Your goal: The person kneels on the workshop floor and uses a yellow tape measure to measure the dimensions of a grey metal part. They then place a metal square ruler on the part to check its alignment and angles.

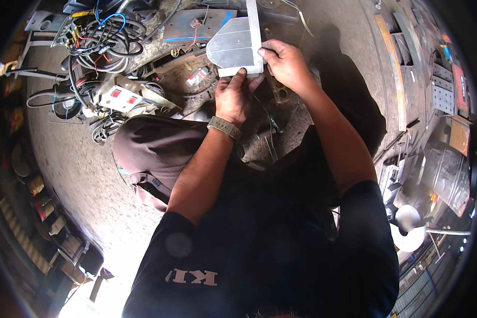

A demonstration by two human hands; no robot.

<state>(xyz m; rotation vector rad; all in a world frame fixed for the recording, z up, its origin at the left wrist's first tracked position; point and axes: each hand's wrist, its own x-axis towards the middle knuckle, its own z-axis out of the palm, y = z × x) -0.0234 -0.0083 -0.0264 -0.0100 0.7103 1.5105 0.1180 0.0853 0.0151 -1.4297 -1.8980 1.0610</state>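
Observation:
Between my hands is a flat grey metal bracket-like piece (232, 45). It has a rounded left side, two thin lines across its face, and pale straight bars forming an L along its right and near edges. My left hand (232, 98), with a watch on the wrist, is closed on the near bar, thumb on top and fingers mostly hidden below. My right hand (287, 64) is closed at the right bar near the corner, its thumb pressed against the edge. Just beyond the piece lies a dark plate with blue paint marks (183, 26).
Left of my knee are coiled black cables (108, 53), a white box with two red switches (123, 98) and a small fan (66, 107). A red-and-white packet (197, 77) lies near my left hand. To the right are a long wooden strip (392, 74) and a perforated metal plate (443, 90).

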